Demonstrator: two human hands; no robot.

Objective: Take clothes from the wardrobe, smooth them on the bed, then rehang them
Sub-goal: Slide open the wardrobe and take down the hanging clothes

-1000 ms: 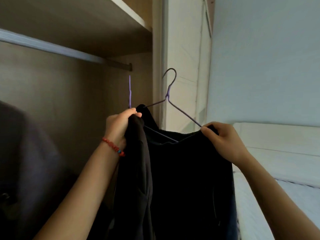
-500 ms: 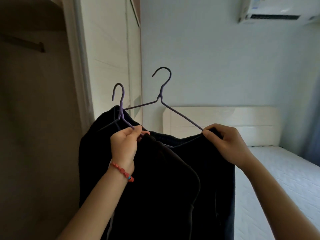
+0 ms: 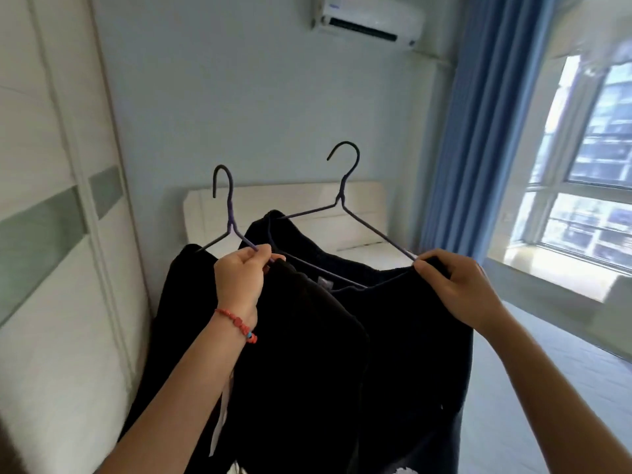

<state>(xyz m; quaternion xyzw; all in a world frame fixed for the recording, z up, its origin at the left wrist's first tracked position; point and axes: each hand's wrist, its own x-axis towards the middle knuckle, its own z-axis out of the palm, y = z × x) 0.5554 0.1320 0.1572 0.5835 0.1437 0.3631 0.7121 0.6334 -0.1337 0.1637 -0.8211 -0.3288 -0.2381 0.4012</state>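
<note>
Two dark garments hang from thin purple wire hangers in front of me. My left hand [image 3: 241, 278], with a red bead bracelet on the wrist, grips the shoulder of the left hanger [image 3: 228, 213], which carries a black garment [image 3: 294, 364]. My right hand [image 3: 455, 285] pinches the right shoulder of the second hanger [image 3: 345, 196], which holds a dark navy garment [image 3: 410, 343]. Both hooks point up, free of any rail. The bed [image 3: 533, 381] with its white headboard [image 3: 290, 206] lies behind and to the right of the clothes.
White wardrobe doors [image 3: 51, 234] with grey bands stand close on the left. A blue curtain [image 3: 478, 131] and a window [image 3: 588, 159] are on the right. An air conditioner [image 3: 369, 18] is mounted high on the pale wall.
The view has swung right, away from the open wardrobe and its rail, toward the bed and window. Both hangers came off the rail and travelled with my hands, still held.
</note>
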